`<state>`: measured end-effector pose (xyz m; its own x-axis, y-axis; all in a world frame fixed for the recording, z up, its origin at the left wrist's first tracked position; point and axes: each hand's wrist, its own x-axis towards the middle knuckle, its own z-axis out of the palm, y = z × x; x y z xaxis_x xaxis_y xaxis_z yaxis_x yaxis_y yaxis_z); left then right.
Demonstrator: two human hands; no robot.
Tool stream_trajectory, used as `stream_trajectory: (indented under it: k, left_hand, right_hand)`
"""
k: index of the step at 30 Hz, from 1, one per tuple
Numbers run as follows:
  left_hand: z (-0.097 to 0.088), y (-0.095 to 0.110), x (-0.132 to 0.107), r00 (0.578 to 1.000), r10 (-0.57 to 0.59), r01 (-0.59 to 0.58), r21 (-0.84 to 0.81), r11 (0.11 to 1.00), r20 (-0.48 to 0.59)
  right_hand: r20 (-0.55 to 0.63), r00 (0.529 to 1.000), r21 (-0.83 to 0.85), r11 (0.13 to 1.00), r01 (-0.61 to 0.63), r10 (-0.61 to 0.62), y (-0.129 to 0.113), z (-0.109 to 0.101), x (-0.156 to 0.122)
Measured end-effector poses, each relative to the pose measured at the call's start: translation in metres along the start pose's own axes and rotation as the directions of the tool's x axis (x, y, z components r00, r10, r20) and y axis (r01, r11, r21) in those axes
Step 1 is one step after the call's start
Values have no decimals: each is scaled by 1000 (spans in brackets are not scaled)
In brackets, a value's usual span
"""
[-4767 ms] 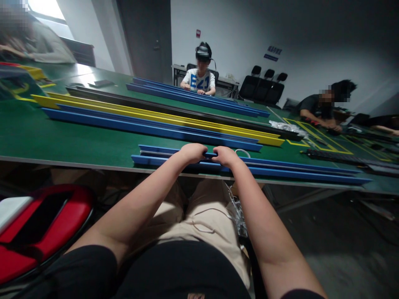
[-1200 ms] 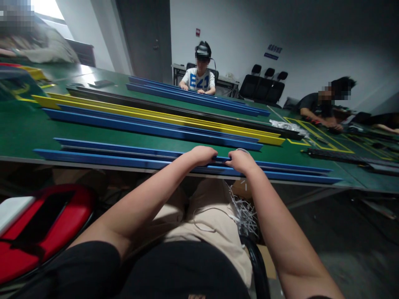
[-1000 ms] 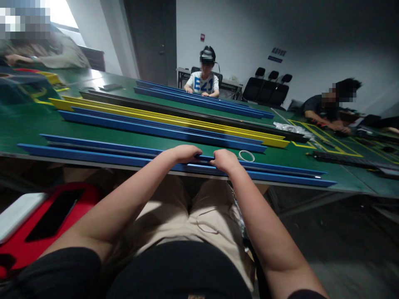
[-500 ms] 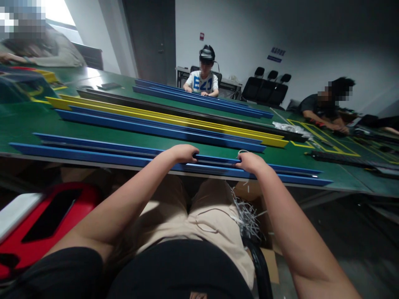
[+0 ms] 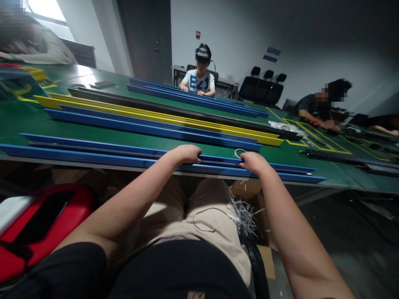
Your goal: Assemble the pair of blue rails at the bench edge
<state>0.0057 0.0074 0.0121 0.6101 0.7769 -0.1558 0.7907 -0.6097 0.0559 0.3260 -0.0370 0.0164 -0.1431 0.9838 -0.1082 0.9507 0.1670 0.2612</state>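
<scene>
A long blue channel strip (image 5: 93, 154) lies along the near edge of the green table (image 5: 25, 124), with a dark insert running down its middle. My left hand (image 5: 187, 153) is curled over the strip near its centre, fingers closed on it. My right hand (image 5: 254, 162) grips the same strip a little further right, fingers folded over its far lip. A small white ring (image 5: 238, 153) lies on the table just behind my right hand.
Further back lie another blue strip (image 5: 149, 129), a yellow strip (image 5: 156, 116), a black strip (image 5: 174, 110) and more blue ones. Three other people sit at the table. A red chair (image 5: 40, 224) stands at my left. White shreds fill a box (image 5: 249, 216) by my knee.
The blue strip has slid leftward along the table edge over the frames. My right hand has shifted right along it, away from my left hand.
</scene>
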Motion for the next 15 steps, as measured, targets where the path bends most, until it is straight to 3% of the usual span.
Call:
stream_trajectory:
  k: [7, 15]
  left_hand:
    - [-1, 49, 28, 994, 79, -77, 37, 996, -71]
    - [-3, 59, 34, 989, 118, -116, 37, 993, -87]
  right_hand:
    - [-20, 999, -30, 998, -49, 48, -9, -2, -1]
    - [-36, 998, -18, 998, -57, 57, -16, -7, -7]
